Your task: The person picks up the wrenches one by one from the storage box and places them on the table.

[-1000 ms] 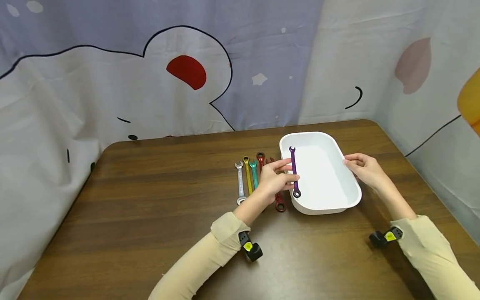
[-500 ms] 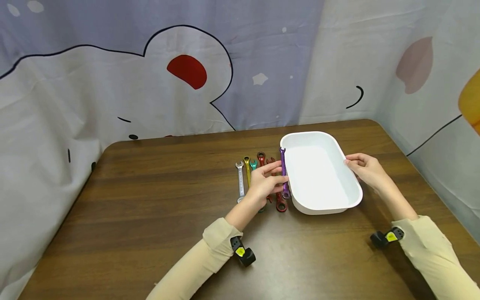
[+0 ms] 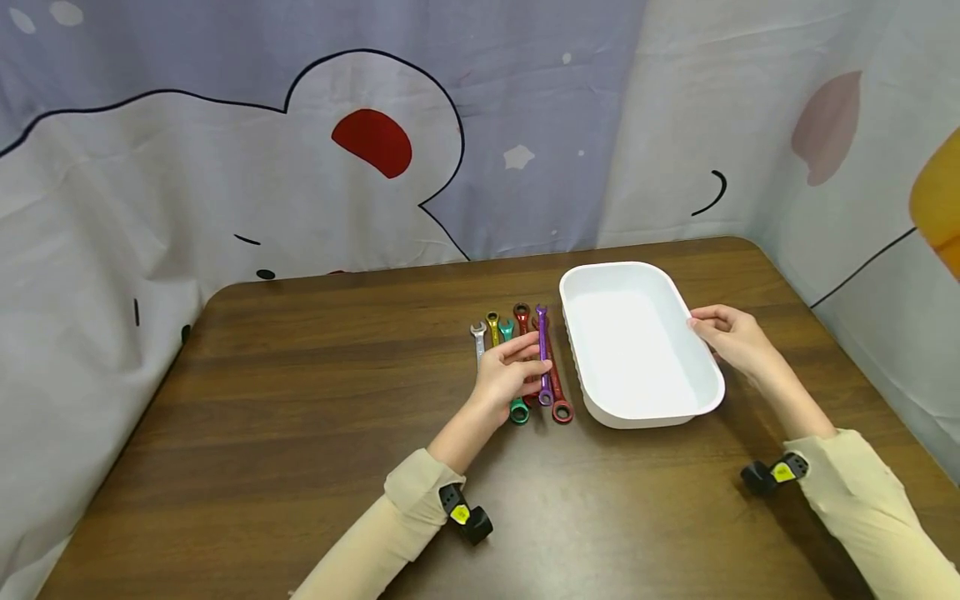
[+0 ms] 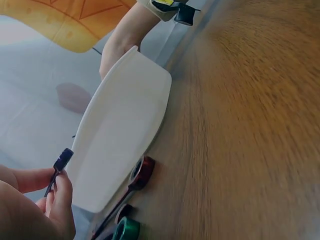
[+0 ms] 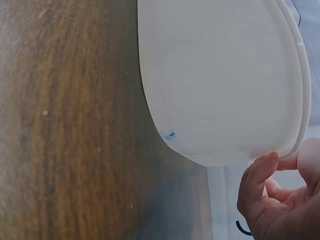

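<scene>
My left hand [image 3: 502, 379] pinches a purple combination wrench [image 3: 543, 358] between thumb and fingers, over the red wrenches left of the white tray. In the left wrist view the purple wrench [image 4: 62, 161] is seen end-on in the fingers, raised above a red wrench's ring end [image 4: 142, 172]. With thumb and fingertips my right hand [image 3: 731, 337] grips the right rim of the white tray [image 3: 641, 350], whose inside is bare. The right wrist view has that hand [image 5: 280, 195] at the rim, beside the tray's outer wall [image 5: 220, 90].
Beside the tray lies a row of wrenches: silver [image 3: 478, 342], yellow [image 3: 492, 323], green [image 3: 519, 412] and red [image 3: 562, 411], partly hidden by the left hand. The brown wooden table [image 3: 300, 400] extends left and toward the front. A patterned curtain [image 3: 540, 125] hangs behind it.
My left hand has carried the purple wrench leftward, from over the tray's left side to above the red wrenches. The right hand and the tray have stayed in place.
</scene>
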A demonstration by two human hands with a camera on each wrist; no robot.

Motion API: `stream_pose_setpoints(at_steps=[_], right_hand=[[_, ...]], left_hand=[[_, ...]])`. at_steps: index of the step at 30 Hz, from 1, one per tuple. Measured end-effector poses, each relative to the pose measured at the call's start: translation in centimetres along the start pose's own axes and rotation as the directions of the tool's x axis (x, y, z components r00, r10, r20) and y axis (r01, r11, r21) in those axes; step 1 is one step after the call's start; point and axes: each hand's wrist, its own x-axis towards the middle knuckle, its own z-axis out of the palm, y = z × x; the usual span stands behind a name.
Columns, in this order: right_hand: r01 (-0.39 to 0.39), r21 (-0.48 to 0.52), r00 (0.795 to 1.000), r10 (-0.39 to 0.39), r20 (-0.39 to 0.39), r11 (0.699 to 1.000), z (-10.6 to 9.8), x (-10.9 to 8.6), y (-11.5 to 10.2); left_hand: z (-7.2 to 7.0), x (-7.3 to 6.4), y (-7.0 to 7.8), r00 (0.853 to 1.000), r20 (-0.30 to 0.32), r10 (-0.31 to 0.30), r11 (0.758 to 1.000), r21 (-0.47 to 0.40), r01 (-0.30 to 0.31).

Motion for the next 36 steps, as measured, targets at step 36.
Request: stream_pose_setpoints(at_steps=[36], right_hand=[[0.004,-0.001,1.000,-0.004,-0.001,1.000,0.0,-0.1,-0.1]], left_hand=[[-7.1,-0.4,0.2,0.981,-0.188,0.053,0.998,0.047,-0.045]])
